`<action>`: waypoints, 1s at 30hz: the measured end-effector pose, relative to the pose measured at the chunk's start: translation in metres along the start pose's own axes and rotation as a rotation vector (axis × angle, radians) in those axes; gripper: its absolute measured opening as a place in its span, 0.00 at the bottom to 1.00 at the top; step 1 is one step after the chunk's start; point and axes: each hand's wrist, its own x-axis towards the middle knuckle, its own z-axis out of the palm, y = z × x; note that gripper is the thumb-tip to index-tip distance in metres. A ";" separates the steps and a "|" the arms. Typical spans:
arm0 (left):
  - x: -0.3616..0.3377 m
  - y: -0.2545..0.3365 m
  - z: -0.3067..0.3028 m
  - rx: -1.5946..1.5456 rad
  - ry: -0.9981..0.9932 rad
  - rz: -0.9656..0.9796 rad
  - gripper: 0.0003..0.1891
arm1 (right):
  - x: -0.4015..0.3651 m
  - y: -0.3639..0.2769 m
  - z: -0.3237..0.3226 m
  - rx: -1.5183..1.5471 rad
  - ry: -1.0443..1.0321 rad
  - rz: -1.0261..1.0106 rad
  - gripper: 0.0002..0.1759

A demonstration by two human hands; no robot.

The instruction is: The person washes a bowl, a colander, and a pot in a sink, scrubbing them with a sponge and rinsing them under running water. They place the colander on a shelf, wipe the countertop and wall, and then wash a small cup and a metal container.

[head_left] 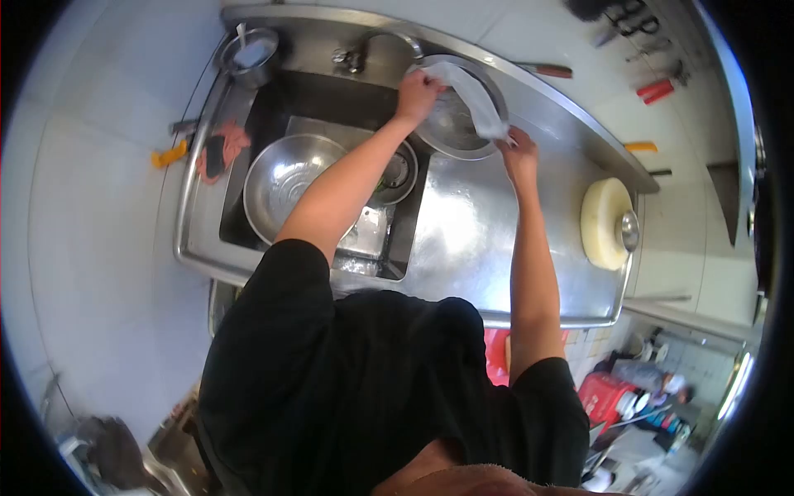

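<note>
A whitish, translucent sheet (471, 95) is stretched between my two hands over a round metal basin (451, 124) at the back of the steel counter. My left hand (420, 95) is closed on the sheet's left end, near the faucet. On the right, my right hand (518, 153) pinches the other end at the basin's right rim. The sheet looks soft and hangs in a curve between them. What lies inside the basin is partly hidden by the sheet.
A large steel bowl (277, 178) and a smaller strainer (399, 175) sit in the sink. A metal pot (251, 58) stands back left, a pink cloth (225, 150) on the left edge. A thick round board (604, 223) stands at the right. Knives hang along the wall.
</note>
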 end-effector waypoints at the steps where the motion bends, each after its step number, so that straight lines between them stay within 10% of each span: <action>1: -0.006 0.007 0.005 0.042 0.056 0.119 0.05 | -0.012 0.005 0.005 -0.065 0.023 -0.021 0.40; 9: -0.040 0.045 -0.032 -0.053 0.586 0.520 0.12 | -0.018 0.027 0.057 -0.273 -0.090 -0.382 0.41; 18: -0.240 0.071 -0.259 -0.137 1.040 0.490 0.06 | 0.013 0.043 0.087 -0.423 0.002 -0.438 0.38; 30: -0.695 0.014 -0.453 0.929 1.316 -0.663 0.14 | 0.035 0.078 0.097 -0.455 -0.044 -0.497 0.39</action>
